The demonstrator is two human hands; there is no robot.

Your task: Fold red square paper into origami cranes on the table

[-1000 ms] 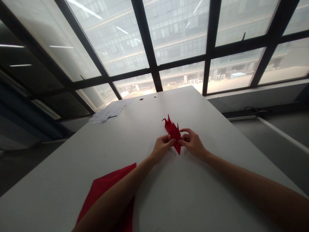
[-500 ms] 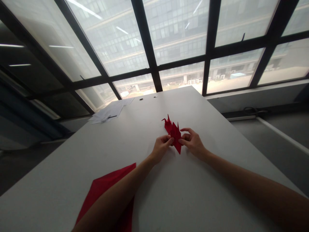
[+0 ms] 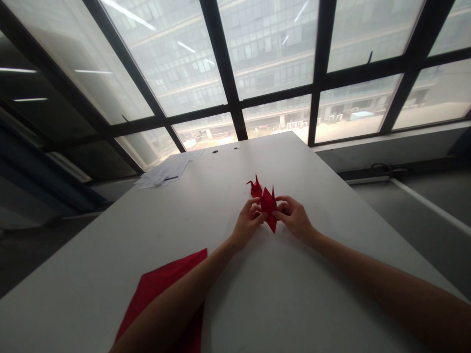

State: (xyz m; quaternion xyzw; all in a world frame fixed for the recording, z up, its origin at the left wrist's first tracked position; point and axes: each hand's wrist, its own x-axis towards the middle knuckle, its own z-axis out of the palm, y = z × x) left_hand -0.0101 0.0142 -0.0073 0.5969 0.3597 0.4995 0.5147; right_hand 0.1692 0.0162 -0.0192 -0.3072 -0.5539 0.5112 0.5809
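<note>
On a white counter (image 3: pixel 312 294), just to the near side of a red paper crane (image 3: pixel 255 190), the left hand (image 3: pixel 246 221) and right hand (image 3: pixel 296 220) pinch a folded red piece (image 3: pixel 270 208) from opposite edges, seemingly to steady its creases.

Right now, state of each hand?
Left hand: holding the red folded paper by its left side.
Right hand: holding its right side.
</note>
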